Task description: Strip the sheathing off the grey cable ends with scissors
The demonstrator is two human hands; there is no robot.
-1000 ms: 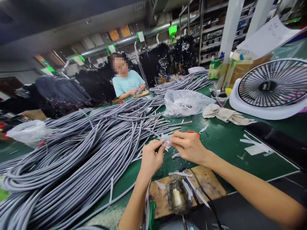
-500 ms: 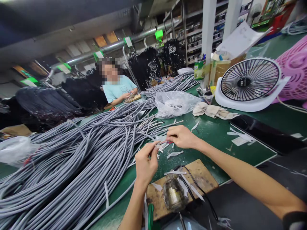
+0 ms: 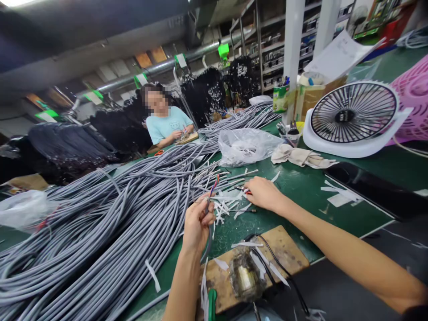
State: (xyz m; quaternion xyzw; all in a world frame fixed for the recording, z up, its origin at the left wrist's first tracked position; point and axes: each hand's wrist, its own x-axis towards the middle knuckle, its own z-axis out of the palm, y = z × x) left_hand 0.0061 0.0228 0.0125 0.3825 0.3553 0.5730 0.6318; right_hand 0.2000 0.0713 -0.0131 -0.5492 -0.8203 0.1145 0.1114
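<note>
My left hand (image 3: 198, 223) is closed around the end of a grey cable (image 3: 209, 240). Thin coloured wires (image 3: 215, 183), red, green and blue among them, stick up from the stripped end above my fingers. To the right, my right hand (image 3: 262, 192) is low over the table, its fingers curled round red-handled pliers (image 3: 248, 192) with a metal tip pointing left; the palm hides most of the tool. White strips (image 3: 222, 209) of scrap lie scattered between the two hands. A large bundle of grey cables (image 3: 133, 223) fills the table on the left.
In front of me a wooden board (image 3: 284, 249) carries a metal-topped lump (image 3: 245, 276) and a black cord. Beyond are a plastic bag (image 3: 247, 147), a rolled cloth (image 3: 301, 156), a white fan (image 3: 351, 118) and a dark flat panel (image 3: 371, 187). A co-worker (image 3: 169, 125) sits across the table.
My hands have come apart. The right one has moved off to the right with the pliers, while the left has tilted the cable end upward, and its coloured wires now show.
</note>
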